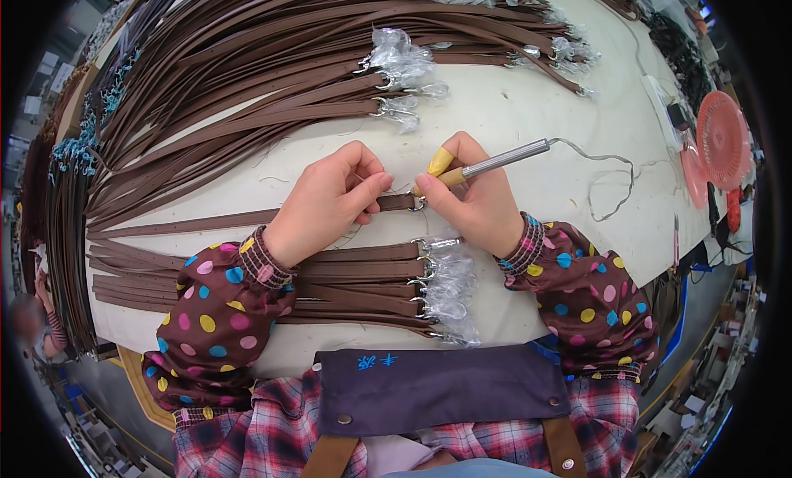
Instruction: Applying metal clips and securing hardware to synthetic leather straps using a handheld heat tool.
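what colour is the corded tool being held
The corded tool is silver, tan toward its tip; head view.

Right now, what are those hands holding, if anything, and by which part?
The right hand holds a pen-like corded tool by its yellowish front end. Whether the left hand holds anything cannot be told.

The right hand [477,199] holds a corded pen-shaped tool [507,159], its front end by the thumb, at the ringed end of a brown strap [206,222]. The left hand [326,199] curls above this strap, perhaps pinching something thin. Plastic-wrapped clasps [400,59] lie beyond the fingers.
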A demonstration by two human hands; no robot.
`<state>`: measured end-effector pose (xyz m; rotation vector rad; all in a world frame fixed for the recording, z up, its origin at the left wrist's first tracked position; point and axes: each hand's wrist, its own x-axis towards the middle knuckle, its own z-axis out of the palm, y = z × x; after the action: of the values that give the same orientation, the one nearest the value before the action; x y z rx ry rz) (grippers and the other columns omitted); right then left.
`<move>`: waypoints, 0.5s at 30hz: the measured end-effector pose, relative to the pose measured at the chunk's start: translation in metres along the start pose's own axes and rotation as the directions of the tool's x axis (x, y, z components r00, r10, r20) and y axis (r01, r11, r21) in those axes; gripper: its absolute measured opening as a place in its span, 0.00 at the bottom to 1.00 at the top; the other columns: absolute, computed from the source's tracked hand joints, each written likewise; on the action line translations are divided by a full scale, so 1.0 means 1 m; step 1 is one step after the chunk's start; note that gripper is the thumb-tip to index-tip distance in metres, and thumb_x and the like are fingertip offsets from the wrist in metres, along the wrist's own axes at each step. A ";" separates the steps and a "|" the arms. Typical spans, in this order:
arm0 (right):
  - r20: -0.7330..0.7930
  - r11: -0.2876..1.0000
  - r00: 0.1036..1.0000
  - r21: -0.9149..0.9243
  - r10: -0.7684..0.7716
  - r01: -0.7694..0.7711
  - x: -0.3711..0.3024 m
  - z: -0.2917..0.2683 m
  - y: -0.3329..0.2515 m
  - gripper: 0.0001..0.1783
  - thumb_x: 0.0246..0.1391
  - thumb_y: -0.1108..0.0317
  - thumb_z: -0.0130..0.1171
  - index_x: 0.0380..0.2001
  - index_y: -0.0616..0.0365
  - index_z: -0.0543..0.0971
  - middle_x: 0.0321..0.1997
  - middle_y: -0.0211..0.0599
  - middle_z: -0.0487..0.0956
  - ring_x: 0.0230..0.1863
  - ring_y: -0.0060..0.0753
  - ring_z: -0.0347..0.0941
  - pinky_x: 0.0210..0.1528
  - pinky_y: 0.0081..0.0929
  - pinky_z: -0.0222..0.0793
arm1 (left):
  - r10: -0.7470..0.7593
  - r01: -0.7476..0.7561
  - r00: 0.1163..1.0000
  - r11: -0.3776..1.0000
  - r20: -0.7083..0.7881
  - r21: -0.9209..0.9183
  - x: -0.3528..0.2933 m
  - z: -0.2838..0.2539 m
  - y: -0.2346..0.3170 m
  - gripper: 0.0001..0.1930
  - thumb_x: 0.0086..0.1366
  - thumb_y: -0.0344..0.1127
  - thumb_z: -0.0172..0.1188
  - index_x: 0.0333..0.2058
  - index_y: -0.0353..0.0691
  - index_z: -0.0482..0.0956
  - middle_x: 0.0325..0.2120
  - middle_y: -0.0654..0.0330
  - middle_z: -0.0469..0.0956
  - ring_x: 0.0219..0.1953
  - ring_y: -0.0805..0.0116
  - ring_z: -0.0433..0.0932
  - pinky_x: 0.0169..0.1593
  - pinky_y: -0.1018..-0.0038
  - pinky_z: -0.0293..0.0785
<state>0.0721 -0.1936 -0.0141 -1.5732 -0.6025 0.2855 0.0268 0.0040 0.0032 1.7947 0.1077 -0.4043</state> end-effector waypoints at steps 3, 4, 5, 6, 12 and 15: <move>0.058 0.997 0.997 -0.057 0.057 -0.054 0.001 0.000 -0.004 0.12 0.54 0.72 0.59 0.31 0.59 0.65 0.25 0.26 0.71 0.26 0.13 0.66 0.27 0.15 0.62 | 0.040 -0.041 0.999 0.994 -0.012 -0.102 -0.001 0.000 -0.002 0.08 0.67 0.33 0.54 0.33 0.35 0.69 0.29 0.61 0.77 0.27 0.79 0.75 0.28 0.82 0.74; 0.083 0.990 0.991 -0.108 0.105 -0.096 0.001 -0.001 -0.005 0.11 0.55 0.73 0.59 0.32 0.59 0.65 0.27 0.26 0.70 0.29 0.14 0.67 0.30 0.15 0.63 | 0.045 -0.046 0.999 0.992 -0.010 -0.116 -0.001 -0.001 -0.001 0.07 0.67 0.32 0.53 0.33 0.34 0.68 0.29 0.60 0.77 0.28 0.78 0.76 0.30 0.82 0.75; 0.083 0.989 0.991 -0.108 0.106 -0.097 0.002 -0.001 -0.004 0.11 0.55 0.73 0.59 0.32 0.59 0.65 0.27 0.26 0.70 0.29 0.14 0.67 0.30 0.15 0.63 | 0.044 -0.045 0.999 0.992 -0.010 -0.117 -0.001 -0.001 -0.002 0.07 0.67 0.32 0.53 0.33 0.34 0.68 0.29 0.60 0.77 0.28 0.78 0.76 0.30 0.82 0.75; 0.082 0.988 0.990 -0.119 0.112 -0.102 0.002 0.000 -0.003 0.11 0.54 0.73 0.59 0.32 0.59 0.65 0.26 0.26 0.70 0.29 0.13 0.66 0.30 0.15 0.63 | 0.044 -0.044 0.999 0.991 -0.007 -0.128 0.000 -0.001 -0.003 0.07 0.67 0.32 0.53 0.33 0.34 0.68 0.30 0.60 0.78 0.28 0.78 0.76 0.29 0.82 0.75; 0.050 0.984 0.997 -0.175 0.050 -0.041 0.003 0.002 0.000 0.12 0.53 0.72 0.60 0.30 0.60 0.65 0.23 0.28 0.71 0.24 0.14 0.65 0.25 0.16 0.61 | 0.050 -0.049 0.999 0.989 0.000 -0.139 0.002 -0.001 -0.004 0.08 0.67 0.33 0.52 0.33 0.34 0.67 0.31 0.58 0.78 0.28 0.77 0.76 0.29 0.81 0.74; 0.031 0.984 1.000 -0.178 -0.003 0.009 0.003 0.002 0.003 0.13 0.52 0.70 0.61 0.30 0.61 0.66 0.20 0.31 0.72 0.20 0.16 0.65 0.22 0.17 0.61 | 0.052 -0.051 0.999 0.989 0.003 -0.136 0.002 0.000 -0.003 0.08 0.67 0.32 0.52 0.33 0.34 0.67 0.31 0.58 0.78 0.28 0.77 0.76 0.29 0.81 0.74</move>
<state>0.0740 -0.1907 -0.0165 -1.7409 -0.6711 0.2570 0.0277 0.0051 -0.0003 1.6580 0.0823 -0.3568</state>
